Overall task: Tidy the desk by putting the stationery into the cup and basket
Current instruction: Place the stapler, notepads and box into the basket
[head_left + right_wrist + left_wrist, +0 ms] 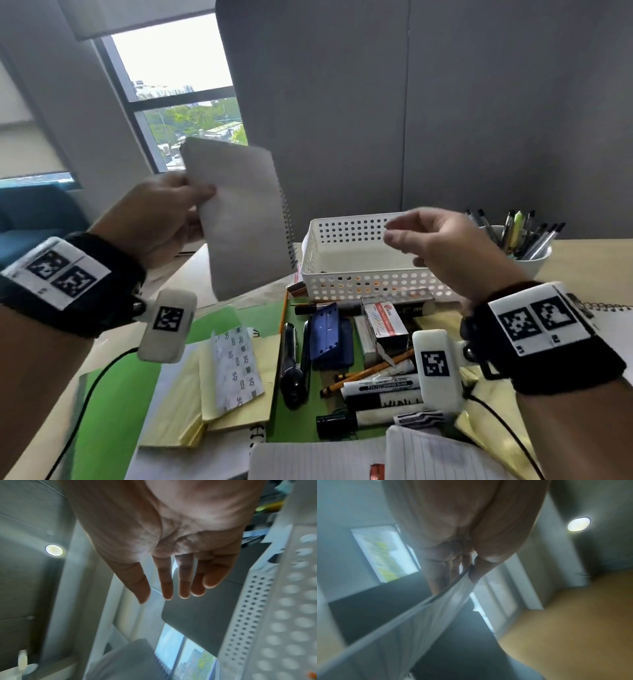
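My left hand [178, 205] pinches a white spiral notebook [243, 219] by its left edge and holds it upright in the air, left of the white perforated basket [363, 284]. In the left wrist view my thumb and fingers [453, 566] clamp the notebook [412, 622]. My right hand [435, 236] hovers over the basket, fingers straight and holding nothing; the right wrist view shows its spread fingers [183, 582] beside the basket's wall [248, 615]. A white cup [529, 257] full of pens stands right of the basket.
In front of the basket a green mat [298, 421] carries markers [380, 387], pencils, a blue stapler [330, 335], a small box [385, 320] and black pens [291, 366]. Yellow pads [191, 411] lie at the left, lined notebooks [342, 459] near me. A grey partition stands behind.
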The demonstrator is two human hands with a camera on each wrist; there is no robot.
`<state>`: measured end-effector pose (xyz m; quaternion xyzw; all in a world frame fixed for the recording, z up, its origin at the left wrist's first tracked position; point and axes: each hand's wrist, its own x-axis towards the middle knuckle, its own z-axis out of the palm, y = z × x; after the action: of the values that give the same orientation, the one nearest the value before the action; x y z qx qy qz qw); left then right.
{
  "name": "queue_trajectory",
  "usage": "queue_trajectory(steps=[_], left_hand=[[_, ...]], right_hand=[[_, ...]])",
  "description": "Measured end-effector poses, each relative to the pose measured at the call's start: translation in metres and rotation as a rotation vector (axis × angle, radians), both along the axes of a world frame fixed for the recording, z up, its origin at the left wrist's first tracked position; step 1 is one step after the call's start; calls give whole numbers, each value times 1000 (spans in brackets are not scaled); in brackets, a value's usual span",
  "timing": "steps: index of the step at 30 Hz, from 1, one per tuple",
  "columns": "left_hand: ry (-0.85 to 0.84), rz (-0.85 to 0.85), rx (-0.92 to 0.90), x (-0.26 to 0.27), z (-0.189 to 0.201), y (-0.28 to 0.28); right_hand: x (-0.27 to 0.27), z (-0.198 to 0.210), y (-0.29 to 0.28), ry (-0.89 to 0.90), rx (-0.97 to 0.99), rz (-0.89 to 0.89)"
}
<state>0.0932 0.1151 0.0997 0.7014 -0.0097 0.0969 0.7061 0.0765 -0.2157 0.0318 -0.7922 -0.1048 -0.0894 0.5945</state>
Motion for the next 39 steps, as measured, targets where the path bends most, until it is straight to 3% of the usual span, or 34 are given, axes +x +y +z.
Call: queue_trajectory(steps=[3, 5, 8, 10, 13, 16, 20, 25, 29, 39], left_hand=[[-112, -82, -9, -20, 17, -51], [-98, -219, -12, -32, 17, -83], [-67, -434, 53, -43, 2, -117], [-99, -385, 145, -46, -7, -131], [-131, -302, 184, -39, -16, -133], [-124, -298, 175, -34, -17, -127], [-112, -330, 171, -34, -19, -120], [-124, -354, 307, -30, -29, -117], [-52, -459, 166, -27, -35, -115], [-165, -338, 350, -24, -46, -116]], right_hand=[[-21, 19, 23, -89, 15, 181], [-31, 20, 38, -91, 6, 253], [-34, 15, 49, -202, -5, 94], [-31, 13, 46, -239, 34, 0], [-28, 11, 38, -194, 236, 179], [-24, 8, 36, -166, 304, 289], [-16, 2, 31, -85, 461, 351], [-15, -1, 32, -9, 641, 396], [-14, -2, 31, -38, 614, 361], [-11, -8, 31, -15, 496, 323]])
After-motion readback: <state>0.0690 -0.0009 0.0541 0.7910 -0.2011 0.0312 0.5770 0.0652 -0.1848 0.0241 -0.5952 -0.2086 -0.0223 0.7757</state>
